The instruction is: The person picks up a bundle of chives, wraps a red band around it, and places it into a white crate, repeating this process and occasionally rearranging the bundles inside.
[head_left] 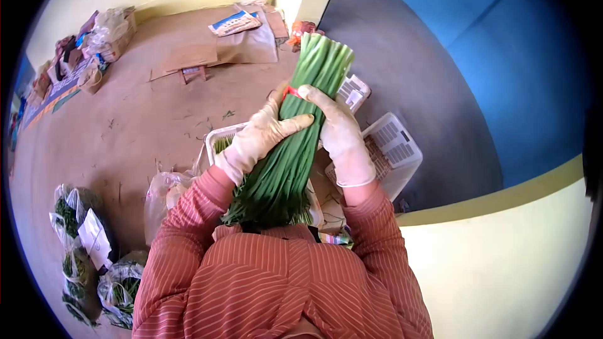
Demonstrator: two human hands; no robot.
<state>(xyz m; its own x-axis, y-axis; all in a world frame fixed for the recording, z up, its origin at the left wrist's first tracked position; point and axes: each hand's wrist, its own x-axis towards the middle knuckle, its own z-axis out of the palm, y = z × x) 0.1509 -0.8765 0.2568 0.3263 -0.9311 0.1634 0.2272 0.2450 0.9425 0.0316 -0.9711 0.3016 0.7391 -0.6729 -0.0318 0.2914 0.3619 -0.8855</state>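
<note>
We hold the garlic chives (286,157) above the white crate (221,131), fingers of left hand (259,133) and right hand (340,130) wrapped around them. They look light, firm-stemmed, soft-leaved, bruisable; the red band (290,91) marks the best grip.

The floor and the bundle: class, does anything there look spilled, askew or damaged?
Green scraps lie scattered on the floor beyond the white crate, as if dropped. The green bundle, held by the left hand and right hand, shows no obvious damage.
</note>
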